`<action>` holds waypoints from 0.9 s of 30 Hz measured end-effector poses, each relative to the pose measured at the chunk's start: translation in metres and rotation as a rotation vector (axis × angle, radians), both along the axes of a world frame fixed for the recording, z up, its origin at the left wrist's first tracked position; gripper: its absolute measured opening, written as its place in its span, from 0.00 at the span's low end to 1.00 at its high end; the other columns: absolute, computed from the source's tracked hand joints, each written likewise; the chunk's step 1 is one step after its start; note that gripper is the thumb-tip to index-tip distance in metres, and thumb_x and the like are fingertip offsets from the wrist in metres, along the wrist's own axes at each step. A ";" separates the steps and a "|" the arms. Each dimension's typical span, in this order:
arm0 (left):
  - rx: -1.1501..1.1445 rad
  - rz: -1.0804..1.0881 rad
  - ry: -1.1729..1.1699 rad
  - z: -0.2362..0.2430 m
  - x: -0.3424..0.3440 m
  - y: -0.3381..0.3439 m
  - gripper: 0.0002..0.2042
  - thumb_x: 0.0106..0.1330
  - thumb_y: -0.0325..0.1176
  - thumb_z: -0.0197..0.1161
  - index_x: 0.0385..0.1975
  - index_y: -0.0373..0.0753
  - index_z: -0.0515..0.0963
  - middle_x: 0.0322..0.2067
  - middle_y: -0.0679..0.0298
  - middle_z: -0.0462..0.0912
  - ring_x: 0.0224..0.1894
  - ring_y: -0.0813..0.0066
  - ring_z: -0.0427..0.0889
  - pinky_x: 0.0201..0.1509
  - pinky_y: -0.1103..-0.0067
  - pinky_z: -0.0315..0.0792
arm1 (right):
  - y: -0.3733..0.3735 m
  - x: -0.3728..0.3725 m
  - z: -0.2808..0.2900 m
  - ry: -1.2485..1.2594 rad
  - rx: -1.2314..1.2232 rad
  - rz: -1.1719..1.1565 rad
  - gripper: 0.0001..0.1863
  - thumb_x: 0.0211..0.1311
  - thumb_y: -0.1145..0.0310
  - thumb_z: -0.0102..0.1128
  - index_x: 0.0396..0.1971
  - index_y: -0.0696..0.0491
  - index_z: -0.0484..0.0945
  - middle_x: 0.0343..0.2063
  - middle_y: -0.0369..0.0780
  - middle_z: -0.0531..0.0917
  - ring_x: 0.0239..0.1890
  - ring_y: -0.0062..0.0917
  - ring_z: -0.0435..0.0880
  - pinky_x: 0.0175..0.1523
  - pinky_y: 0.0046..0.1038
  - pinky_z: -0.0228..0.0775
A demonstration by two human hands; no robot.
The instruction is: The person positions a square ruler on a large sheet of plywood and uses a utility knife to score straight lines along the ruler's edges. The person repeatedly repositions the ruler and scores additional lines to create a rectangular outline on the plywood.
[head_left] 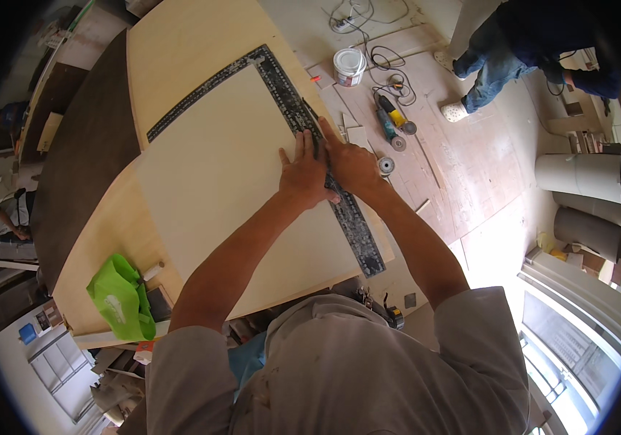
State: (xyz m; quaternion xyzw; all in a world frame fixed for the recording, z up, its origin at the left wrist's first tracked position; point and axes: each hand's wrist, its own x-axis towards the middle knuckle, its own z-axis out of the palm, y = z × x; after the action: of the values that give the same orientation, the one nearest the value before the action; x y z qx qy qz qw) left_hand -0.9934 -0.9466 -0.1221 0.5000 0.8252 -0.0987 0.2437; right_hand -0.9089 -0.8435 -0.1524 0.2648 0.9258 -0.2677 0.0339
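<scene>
Black L-shaped square (pixel 289 101), flat on the worktop, directly under both hands. Left hand (pixel 302 177) with fingers spread wide and pressed down, partly on the square's long arm, partly on the cream sheet (pixel 227 174) inside its angle; thumb across the long arm. Right hand (pixel 354 168) just beside, index finger stretched forward along the outer edge, other fingers curled under; impossible to tell whether gripping anything. Near that index fingertip, a thin dark object (pixel 310 109), too small to identify. Long arm along the sheet's right side, short arm across its far side. Beneath, a pale wooden board (pixel 187 47); near its lower left corner, a green bag (pixel 118 301). To the right on the floor, two angle grinders (pixel 389 125) and a white bucket (pixel 349 67). Farther off, a co-worker in blue jeans (pixel 495 72).
</scene>
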 end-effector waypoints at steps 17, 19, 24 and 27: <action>0.044 0.051 0.025 -0.001 0.002 -0.001 0.61 0.40 0.59 0.78 0.71 0.35 0.49 0.74 0.48 0.44 0.77 0.55 0.42 0.71 0.43 0.49 | -0.006 0.003 0.006 0.005 0.066 0.015 0.34 0.70 0.59 0.48 0.73 0.41 0.49 0.26 0.50 0.84 0.29 0.44 0.87 0.34 0.44 0.80; 0.041 0.053 0.009 0.000 0.003 0.000 0.61 0.42 0.59 0.77 0.71 0.31 0.50 0.74 0.46 0.43 0.77 0.55 0.41 0.71 0.43 0.49 | -0.011 0.014 -0.002 0.085 0.112 0.000 0.33 0.70 0.60 0.48 0.73 0.41 0.50 0.19 0.49 0.82 0.22 0.43 0.85 0.28 0.44 0.78; 0.006 0.042 0.045 0.000 0.005 0.003 0.61 0.42 0.58 0.78 0.71 0.30 0.50 0.74 0.46 0.43 0.77 0.55 0.42 0.71 0.44 0.51 | -0.022 0.046 0.012 -0.090 -0.013 0.017 0.38 0.68 0.58 0.52 0.74 0.39 0.45 0.27 0.50 0.85 0.30 0.47 0.87 0.35 0.46 0.79; 0.008 0.043 0.046 0.003 0.005 0.004 0.61 0.43 0.58 0.78 0.71 0.30 0.50 0.74 0.46 0.44 0.77 0.54 0.42 0.70 0.44 0.53 | -0.033 0.070 0.020 -0.121 -0.025 -0.006 0.37 0.69 0.60 0.51 0.74 0.39 0.46 0.24 0.50 0.84 0.26 0.46 0.86 0.32 0.46 0.79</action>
State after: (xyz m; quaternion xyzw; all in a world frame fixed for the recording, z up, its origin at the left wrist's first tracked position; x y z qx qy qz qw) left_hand -0.9887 -0.9427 -0.1195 0.4807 0.8416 -0.1016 0.2244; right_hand -0.8389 -0.8764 -0.1328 0.2828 0.9178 -0.2629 0.0923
